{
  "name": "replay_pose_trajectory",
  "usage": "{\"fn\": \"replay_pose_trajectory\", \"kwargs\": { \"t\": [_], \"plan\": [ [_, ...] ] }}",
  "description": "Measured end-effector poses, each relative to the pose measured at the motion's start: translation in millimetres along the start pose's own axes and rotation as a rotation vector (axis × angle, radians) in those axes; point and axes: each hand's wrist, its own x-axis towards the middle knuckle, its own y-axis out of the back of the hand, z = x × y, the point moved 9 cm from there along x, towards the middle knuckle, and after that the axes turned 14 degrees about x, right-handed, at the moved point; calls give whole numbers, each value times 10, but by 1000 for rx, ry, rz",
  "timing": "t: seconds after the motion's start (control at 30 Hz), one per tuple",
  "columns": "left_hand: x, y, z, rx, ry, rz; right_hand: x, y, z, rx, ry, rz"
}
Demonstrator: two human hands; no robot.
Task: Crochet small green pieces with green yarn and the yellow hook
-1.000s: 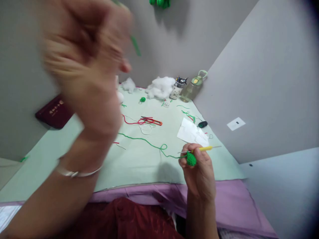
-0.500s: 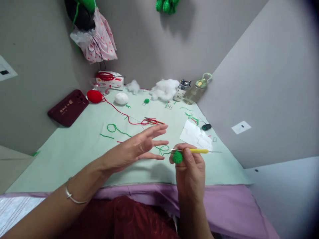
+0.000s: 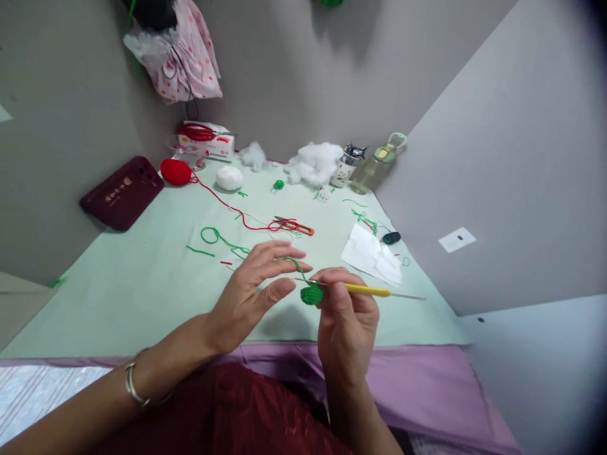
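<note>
Green and stitched, a small rounded piece [image 3: 312, 294] is held above the table [image 3: 137, 309], at the fingertips of the right hand [image 3: 348, 319]. That hand grasps a yellow hook [image 3: 368, 291], its metal tip at the piece. The left hand [image 3: 249, 297] is loosely spread, a green strand [image 3: 300, 268] running along its fingers. Farther back, a cup [image 3: 342, 174] holds pens [image 3: 355, 151] beside a bottle [image 3: 372, 172].

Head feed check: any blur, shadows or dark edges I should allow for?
Head view: dark vignetting in the upper right corner; head view: soft shadow on the pale green tabletop, between the bare left hand and bare right hand; head view: stitches on the small green crocheted piece look soft, but the yellow-handled metal crochet hook reads clearly.
</note>
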Motion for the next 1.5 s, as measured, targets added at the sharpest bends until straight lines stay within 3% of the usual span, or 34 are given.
{"fn": "replay_pose_trajectory", "kwargs": {
  "t": [0.1,0.2,0.47,0.9,1.07,1.27,1.33,1.4,1.5],
  "plan": [
    [-133,-196,-207,-314,267,-114,-32,34,90,-5,-17,11],
    [-198,-301,-266,-513,398,-149,-43,46,164,4,-51,13],
    [-188,-313,-325,-570,422,-184,-19,55,275,7,-139,16],
    [-177,-110,-351,-424,412,-76,28,18,230,97,-164,-55],
    [-192,-56,-332,-288,357,-70,-35,-8,60,-113,-25,-117],
    [-237,-31,-330,-165,371,59,-230,-193,-113,-561,347,-356],
    [-257,-50,-346,-242,404,98,-314,-242,-83,-708,451,-417],
    [-278,-131,-394,-416,492,62,-356,-259,-53,-801,503,-427],
    [-292,-254,-426,-666,632,-59,-275,-174,-84,-669,434,-296]
  ]
}}
